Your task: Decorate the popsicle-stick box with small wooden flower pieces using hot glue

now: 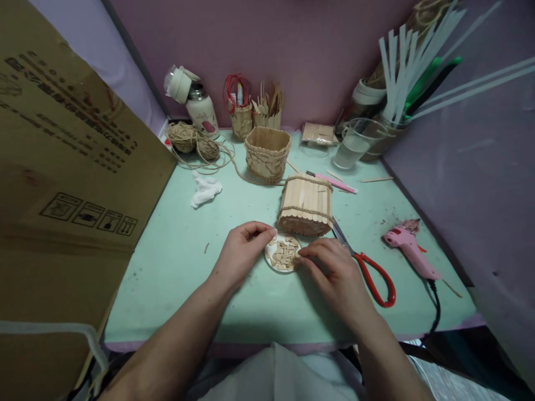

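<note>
A small white dish full of little flat wood pieces lies on the table between my hands. At its upper left rim, my left hand pinches thumb and forefinger together; what is between them is too small to make out. My right hand is closed at the right rim, its fingertips on a wood piece there. Just behind the dish a wooden-slat basket with twine bands lies tipped on its side. Red-handled scissors rest beside my right hand, their blades running toward the basket.
A pink glue gun with a cord lies at the right. Farther back are a finished-looking box, twine balls, a bottle, a plastic cup and a pink craft knife. A tall cardboard box walls the left.
</note>
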Demonstrator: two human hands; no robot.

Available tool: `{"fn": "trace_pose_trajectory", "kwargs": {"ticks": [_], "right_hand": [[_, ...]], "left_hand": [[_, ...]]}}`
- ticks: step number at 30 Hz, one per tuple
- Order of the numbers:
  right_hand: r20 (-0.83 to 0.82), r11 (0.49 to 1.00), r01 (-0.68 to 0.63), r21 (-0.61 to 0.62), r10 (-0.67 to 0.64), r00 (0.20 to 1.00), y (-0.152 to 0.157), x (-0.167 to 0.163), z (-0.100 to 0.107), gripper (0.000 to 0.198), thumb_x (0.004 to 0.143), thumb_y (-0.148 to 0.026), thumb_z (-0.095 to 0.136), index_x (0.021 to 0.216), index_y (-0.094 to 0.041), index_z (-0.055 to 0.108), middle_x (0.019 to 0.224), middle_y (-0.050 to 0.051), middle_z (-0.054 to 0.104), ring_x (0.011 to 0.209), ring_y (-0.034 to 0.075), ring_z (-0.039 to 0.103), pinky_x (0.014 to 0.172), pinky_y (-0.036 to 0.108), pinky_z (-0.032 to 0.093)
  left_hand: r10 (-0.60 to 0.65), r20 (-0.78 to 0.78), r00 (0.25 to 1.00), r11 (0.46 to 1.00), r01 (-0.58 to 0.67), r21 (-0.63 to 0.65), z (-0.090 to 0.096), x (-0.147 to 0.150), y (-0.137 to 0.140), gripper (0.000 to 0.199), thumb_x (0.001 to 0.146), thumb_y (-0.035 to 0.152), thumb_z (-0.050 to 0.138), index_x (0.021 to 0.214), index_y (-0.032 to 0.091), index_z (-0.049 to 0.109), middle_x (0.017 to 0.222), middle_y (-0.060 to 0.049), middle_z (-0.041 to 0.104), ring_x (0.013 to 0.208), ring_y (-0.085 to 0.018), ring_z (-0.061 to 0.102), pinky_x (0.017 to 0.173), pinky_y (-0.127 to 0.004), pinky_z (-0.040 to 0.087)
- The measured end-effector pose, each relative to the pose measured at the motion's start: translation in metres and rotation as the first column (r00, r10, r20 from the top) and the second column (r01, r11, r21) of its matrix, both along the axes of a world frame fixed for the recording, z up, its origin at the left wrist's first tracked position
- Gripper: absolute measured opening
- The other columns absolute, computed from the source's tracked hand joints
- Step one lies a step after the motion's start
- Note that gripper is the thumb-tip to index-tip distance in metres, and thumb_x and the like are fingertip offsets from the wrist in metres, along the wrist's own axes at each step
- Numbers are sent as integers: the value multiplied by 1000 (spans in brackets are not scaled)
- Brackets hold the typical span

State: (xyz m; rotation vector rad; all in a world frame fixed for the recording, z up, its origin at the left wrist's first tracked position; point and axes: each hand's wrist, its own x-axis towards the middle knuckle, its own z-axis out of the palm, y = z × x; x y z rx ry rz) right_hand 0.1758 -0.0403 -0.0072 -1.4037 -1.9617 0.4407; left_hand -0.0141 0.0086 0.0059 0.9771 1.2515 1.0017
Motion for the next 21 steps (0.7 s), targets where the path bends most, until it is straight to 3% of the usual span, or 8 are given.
{"fn": "trace_pose_trajectory", "kwargs": {"ticks": [7,17,21], "right_hand": [[216,994,-84,-64,96,972,3,-9,4,11,93,-23,58,89,-23,68,89,4,64,88,22,56,75,37,34],[286,982,-84,-169,130,949,8,-28,-1,10,91,-17,61,85,-21,68,89,5,67,87,22,54,75,36,31],[164,976,-96,-196,129,978,7,-27,0,12,90,-16,59,80,-20,66,87,5,67,86,22,55,76,36,34]], "left_hand": [[12,-10,1000,1000,-12,5,-1,-1,0,14,71,32,73,70,19,70,70,0,67,66,-13,55,68,-25,44],[4,-28,1000,1000,-3,18,-1,-1,0,15,73,31,71,72,17,70,72,0,67,70,-12,56,71,-24,43],[0,-37,999,1000,1,29,-4,-1,1,13,73,30,71,74,17,70,75,-1,69,73,-13,58,72,-24,43]]}}
